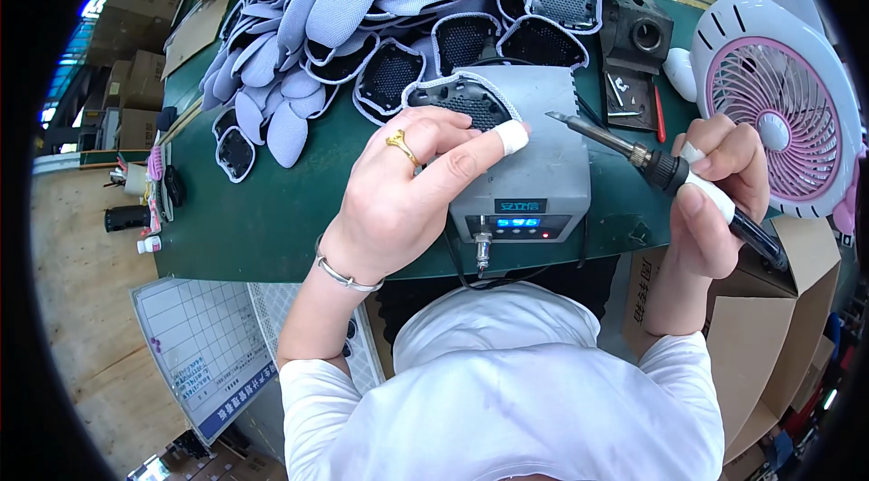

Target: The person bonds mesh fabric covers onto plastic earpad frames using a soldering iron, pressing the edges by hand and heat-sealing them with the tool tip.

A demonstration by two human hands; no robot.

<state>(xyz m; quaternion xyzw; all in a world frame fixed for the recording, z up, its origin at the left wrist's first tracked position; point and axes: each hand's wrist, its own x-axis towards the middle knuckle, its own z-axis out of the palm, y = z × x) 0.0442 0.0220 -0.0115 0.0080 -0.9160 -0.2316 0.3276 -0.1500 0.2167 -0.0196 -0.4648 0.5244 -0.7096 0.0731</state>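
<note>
The left hand [394,178] holds a pad [463,97] on, or maybe just above, the grey box [554,160]; the right hand [704,228] grasps an iron [665,171], its tip near. This seems positioning; the next move calls for careful aim.

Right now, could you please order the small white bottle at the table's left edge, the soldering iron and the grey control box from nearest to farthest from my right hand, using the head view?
1. Soldering iron: held in the right hand.
2. Grey control box: left of that hand.
3. Small white bottle: far left, well beyond the box.
</note>
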